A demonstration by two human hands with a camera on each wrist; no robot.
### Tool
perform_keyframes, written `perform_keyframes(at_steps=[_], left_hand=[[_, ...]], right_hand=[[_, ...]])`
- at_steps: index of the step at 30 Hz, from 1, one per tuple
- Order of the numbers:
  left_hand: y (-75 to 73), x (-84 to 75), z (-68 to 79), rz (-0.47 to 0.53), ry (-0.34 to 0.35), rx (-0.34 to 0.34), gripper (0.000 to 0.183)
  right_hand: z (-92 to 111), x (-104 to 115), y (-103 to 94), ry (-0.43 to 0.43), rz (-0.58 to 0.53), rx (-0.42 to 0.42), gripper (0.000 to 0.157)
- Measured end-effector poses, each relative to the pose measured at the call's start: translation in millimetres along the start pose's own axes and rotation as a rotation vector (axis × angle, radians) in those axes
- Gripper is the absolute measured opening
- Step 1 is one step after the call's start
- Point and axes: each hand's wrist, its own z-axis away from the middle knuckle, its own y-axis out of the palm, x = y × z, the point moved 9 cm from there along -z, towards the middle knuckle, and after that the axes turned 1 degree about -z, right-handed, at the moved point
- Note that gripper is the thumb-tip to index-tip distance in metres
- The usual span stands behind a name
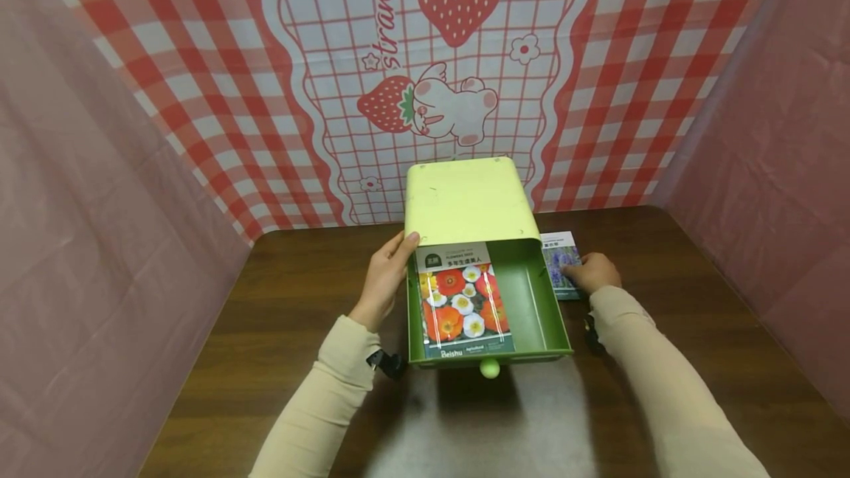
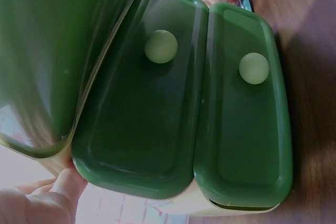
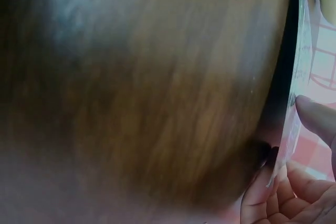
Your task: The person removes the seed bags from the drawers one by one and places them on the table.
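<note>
A small drawer cabinet with a pale yellow shell [image 1: 468,201] stands with its green top drawer [image 1: 531,301] pulled out. Inside that drawer, on the left, lies a seed packet with poppy pictures [image 1: 461,305]. My left hand [image 1: 383,279] rests against the shell's left side near the front edge, fingers extended. To the right of the cabinet, my right hand [image 1: 595,273] pinches a second seed packet, printed with purple flowers [image 1: 560,264], thumb on its face. In the right wrist view, that packet [image 3: 295,93] shows edge-on between thumb and fingers.
Below the pulled-out drawer, the left wrist view shows two closed green drawers [image 2: 142,114] with round pale knobs [image 2: 254,68]. Everything stands on a dark wood table [image 1: 299,360]. A checked strawberry cloth [image 1: 332,80] hangs behind, with pink cloth [image 1: 750,139] at the sides.
</note>
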Motion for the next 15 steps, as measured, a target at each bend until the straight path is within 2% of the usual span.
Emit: perform_keyframes(at_steps=[7, 15], left_hand=[[-0.1, 0.8, -0.3, 0.0, 0.001, 0.006, 0.065], [-0.1, 0.1, 0.1, 0.003, -0.002, 0.004, 0.065]], right_hand=[[3.8, 7.4, 1.1, -0.003, 0.029, -0.007, 0.055], [3.1, 9.8, 2.2, -0.001, 0.068, -0.011, 0.058]])
